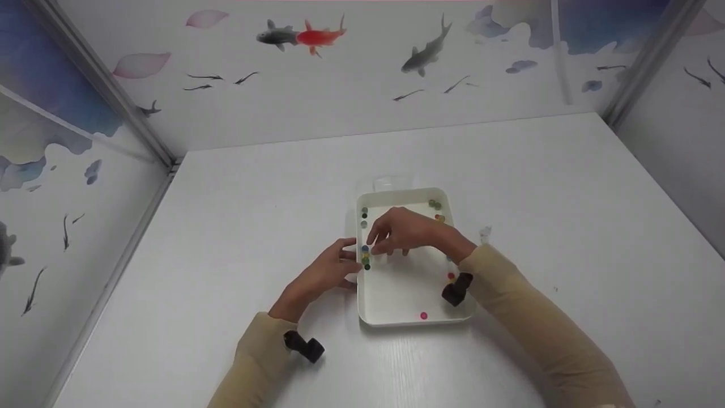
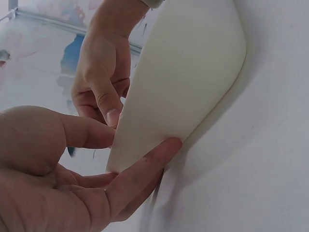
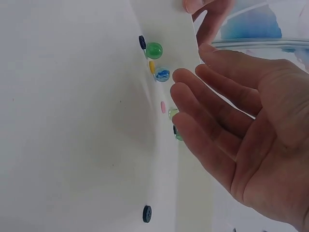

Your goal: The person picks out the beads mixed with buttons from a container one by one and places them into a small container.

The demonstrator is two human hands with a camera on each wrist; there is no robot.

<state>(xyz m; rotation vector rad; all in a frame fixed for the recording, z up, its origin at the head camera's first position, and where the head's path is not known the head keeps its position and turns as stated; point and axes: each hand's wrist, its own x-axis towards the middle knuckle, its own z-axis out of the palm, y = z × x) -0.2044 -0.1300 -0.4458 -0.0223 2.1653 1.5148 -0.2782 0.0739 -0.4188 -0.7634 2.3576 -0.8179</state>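
A white rectangular tray (image 1: pixel 402 297) holds small round buttons and glass marbles. My left hand (image 1: pixel 325 267) is at the tray's left side, fingertips touching its outer wall and rim. My right hand (image 1: pixel 405 228) hovers inside the tray by the left wall, its fingers loosely bent with nothing visible between them. Close to its fingertips in the right wrist view lie a blue-swirled marble (image 3: pixel 162 74), a green marble (image 3: pixel 154 50), a yellow button (image 3: pixel 152 66) and a black button (image 3: pixel 142 42). A pink button (image 3: pixel 163 107) lies near more green marbles, partly hidden by the fingers.
More green marbles (image 1: pixel 435 204) sit in the tray's far right corner, and a pink button (image 1: pixel 423 315) near its front edge. Behind the tray stands a clear plastic container (image 1: pixel 392 182). A crumpled clear piece (image 1: pixel 485 233) lies right of the tray. Printed panels enclose the white table (image 1: pixel 226 226).
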